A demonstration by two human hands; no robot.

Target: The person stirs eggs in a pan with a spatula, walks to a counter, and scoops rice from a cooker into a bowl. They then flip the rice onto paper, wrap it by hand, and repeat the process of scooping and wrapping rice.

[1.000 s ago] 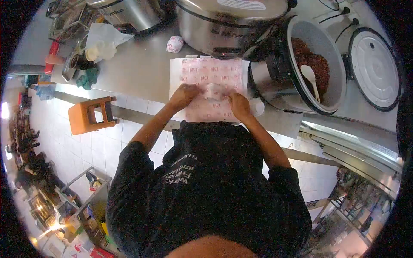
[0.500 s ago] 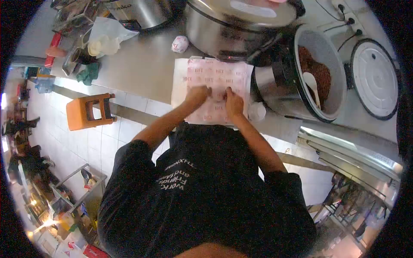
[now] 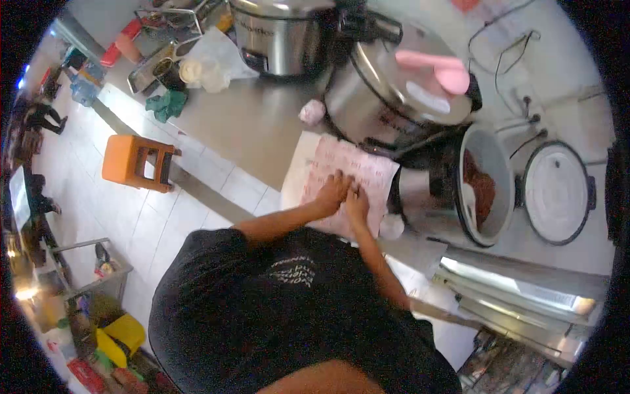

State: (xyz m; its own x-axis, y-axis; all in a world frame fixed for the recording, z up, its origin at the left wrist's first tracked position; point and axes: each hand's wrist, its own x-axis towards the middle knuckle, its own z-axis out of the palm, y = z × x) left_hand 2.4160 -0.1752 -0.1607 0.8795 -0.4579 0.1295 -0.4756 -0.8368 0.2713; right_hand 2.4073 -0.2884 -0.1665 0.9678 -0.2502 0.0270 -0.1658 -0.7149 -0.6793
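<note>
A stack of white wrapping paper with red print [image 3: 315, 148] lies on the steel counter. Over its middle, my left hand [image 3: 333, 190] has its fingers curled down, nearly meeting my right hand [image 3: 356, 202]. The right fingers are bent closed beside the left ones. Whatever is between or under the fingers is hidden and slightly blurred. Behind the paper sits a small wrapped ball in printed paper [image 3: 312, 112]. A small whitish round thing [image 3: 392, 226] stands beside the paper's right edge.
Behind the paper stands a large steel cooker [image 3: 367, 105] with a pink paddle [image 3: 433, 64] on its lid. An open pot [image 3: 430, 197] of reddish-brown food is at right. Further left are another cooker [image 3: 282, 43], a green cloth [image 3: 166, 105] and an orange stool [image 3: 134, 161].
My view has turned and shifted, so the counter appears rotated. My hands, apart over the paper before, are now close together.
</note>
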